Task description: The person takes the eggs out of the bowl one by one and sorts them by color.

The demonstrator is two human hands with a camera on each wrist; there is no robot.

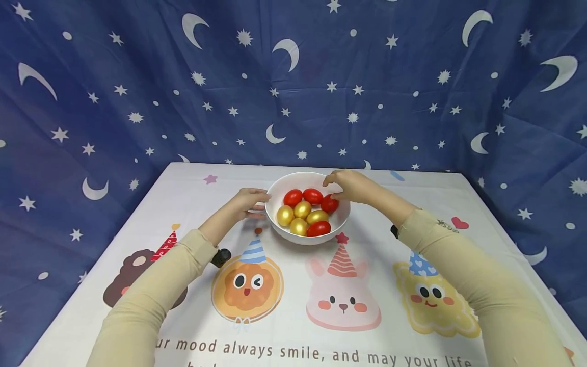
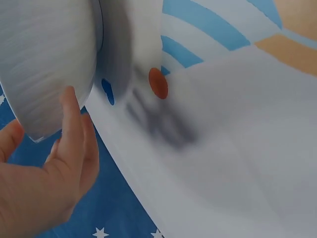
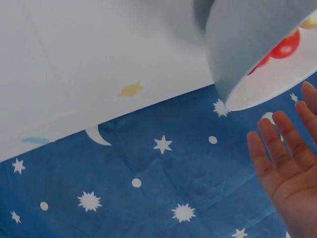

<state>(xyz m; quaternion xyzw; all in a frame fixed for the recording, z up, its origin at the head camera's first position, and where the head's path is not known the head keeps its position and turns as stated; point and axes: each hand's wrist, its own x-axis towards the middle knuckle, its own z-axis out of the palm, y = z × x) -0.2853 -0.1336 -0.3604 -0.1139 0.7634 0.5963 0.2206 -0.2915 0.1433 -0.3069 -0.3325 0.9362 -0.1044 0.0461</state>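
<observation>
A white bowl [image 1: 302, 237] stands at the far middle of the table, holding several shiny red eggs [image 1: 293, 197] and gold eggs [image 1: 299, 227]. At its left side is my left hand [image 1: 244, 201], with one fingertip at the rim and other fingers extended lower down beside the outer wall. The left wrist view shows straight fingertips right at the bowl wall [image 2: 47, 59]. Over the right rim reaches my right hand [image 1: 353, 187], its thumb overlapping a red egg [image 1: 329, 204]. In the right wrist view its fingers [image 3: 277, 144] are spread, with nothing between them.
The white tablecloth [image 1: 293, 285] carries printed cartoon faces in party hats and a line of lettering. Behind the table hangs a blue curtain [image 1: 321, 137] with moons and stars. Dark wrist devices [image 1: 221, 257] show at both cuffs.
</observation>
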